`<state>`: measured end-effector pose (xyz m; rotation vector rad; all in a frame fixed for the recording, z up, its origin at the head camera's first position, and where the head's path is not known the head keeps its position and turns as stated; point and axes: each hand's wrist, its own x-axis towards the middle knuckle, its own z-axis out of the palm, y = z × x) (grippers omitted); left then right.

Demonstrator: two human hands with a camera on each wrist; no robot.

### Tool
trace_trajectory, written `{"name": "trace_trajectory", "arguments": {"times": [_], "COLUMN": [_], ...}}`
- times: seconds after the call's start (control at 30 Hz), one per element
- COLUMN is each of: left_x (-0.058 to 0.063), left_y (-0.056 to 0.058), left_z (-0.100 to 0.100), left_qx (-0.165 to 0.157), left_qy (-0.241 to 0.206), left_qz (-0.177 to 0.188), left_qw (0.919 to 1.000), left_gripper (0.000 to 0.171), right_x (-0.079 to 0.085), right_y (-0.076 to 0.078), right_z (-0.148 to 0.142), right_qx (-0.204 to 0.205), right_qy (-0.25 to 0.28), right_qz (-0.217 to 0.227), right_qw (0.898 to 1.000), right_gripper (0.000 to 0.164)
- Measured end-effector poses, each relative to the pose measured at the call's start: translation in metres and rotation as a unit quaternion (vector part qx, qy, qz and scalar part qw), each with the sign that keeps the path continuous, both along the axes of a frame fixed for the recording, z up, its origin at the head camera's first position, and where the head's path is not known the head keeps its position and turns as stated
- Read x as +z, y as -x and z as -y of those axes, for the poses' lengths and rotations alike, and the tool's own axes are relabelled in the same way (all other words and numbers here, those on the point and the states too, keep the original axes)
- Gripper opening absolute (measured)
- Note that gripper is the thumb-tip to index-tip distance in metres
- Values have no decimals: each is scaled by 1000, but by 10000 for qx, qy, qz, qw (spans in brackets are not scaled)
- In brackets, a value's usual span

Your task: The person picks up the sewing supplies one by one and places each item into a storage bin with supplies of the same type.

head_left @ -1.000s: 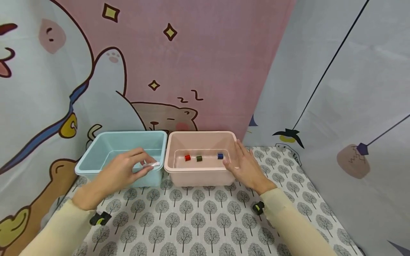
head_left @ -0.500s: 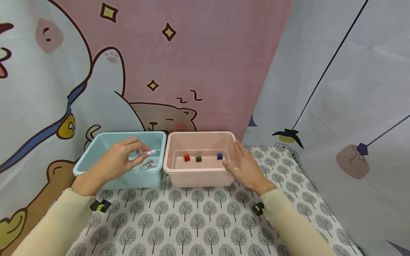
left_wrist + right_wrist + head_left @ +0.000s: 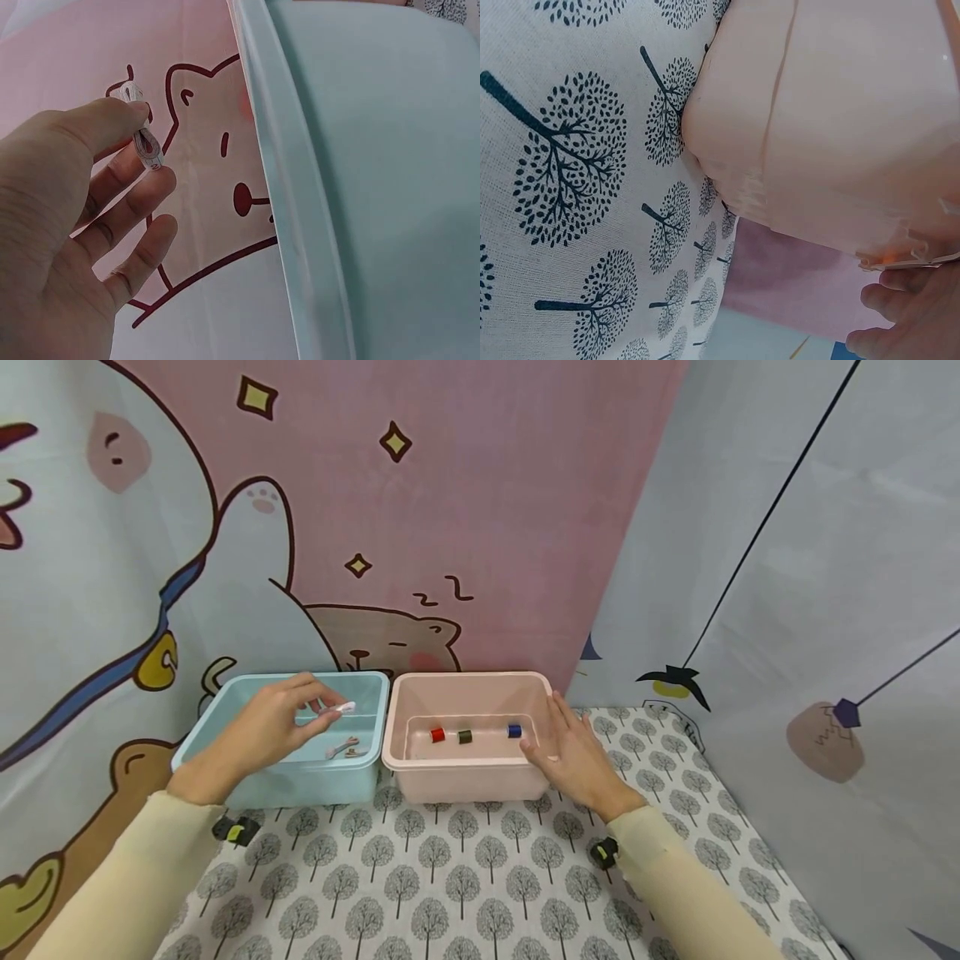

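Note:
My left hand point(image 3: 277, 718) is raised over the light-blue bin point(image 3: 225, 760). Between thumb and fingertips it pinches a small white tape measure point(image 3: 147, 146), folded into loops with faint printed marks. Beneath the hand, a slender pinkish-brown piece point(image 3: 342, 747) and a smaller brownish one point(image 3: 356, 752) lie in the bin. My right hand point(image 3: 577, 756) rests at the right rim of the pink bin point(image 3: 465, 781), fingers extended along it and thumb over its front corner. Inside that bin lie a red thread spool point(image 3: 437, 736), a green spool point(image 3: 465, 737) and a blue spool point(image 3: 513, 731).
Both bins stand side by side, their rims nearly meeting. Under them is a cloth point(image 3: 450, 877) printed with trees, reaching toward me. A patterned curtain point(image 3: 495, 527) hangs right behind the bins and along the right side.
My left hand has lifted the tape measure from the blue bin's front right corner, up and slightly left, uncovering the small pieces below. The right hand has stayed at the pink rim.

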<state>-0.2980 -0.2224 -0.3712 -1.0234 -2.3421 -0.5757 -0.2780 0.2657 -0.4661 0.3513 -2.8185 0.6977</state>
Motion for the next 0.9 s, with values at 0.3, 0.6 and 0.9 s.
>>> {"name": "trace_trajectory", "arguments": {"times": [0.3,0.6,0.9], "left_x": [6,15,20], "left_y": [12,26,46], "left_z": [3,9,13], "left_qx": [190,397,469], "left_qy": [114,198,300], "left_qz": [77,337,383], "left_qw": [9997,9984,9977], "left_gripper": [19,14,12], "right_x": [-1,2,2], "right_y": [0,1,1], "right_z": [-1,0,0], "right_qx": [-8,1,4], "right_qy": [-16,-32,-48], "right_qz": [37,76,62], "right_qw": [10000,10000,10000], "right_gripper": [109,106,105]}}
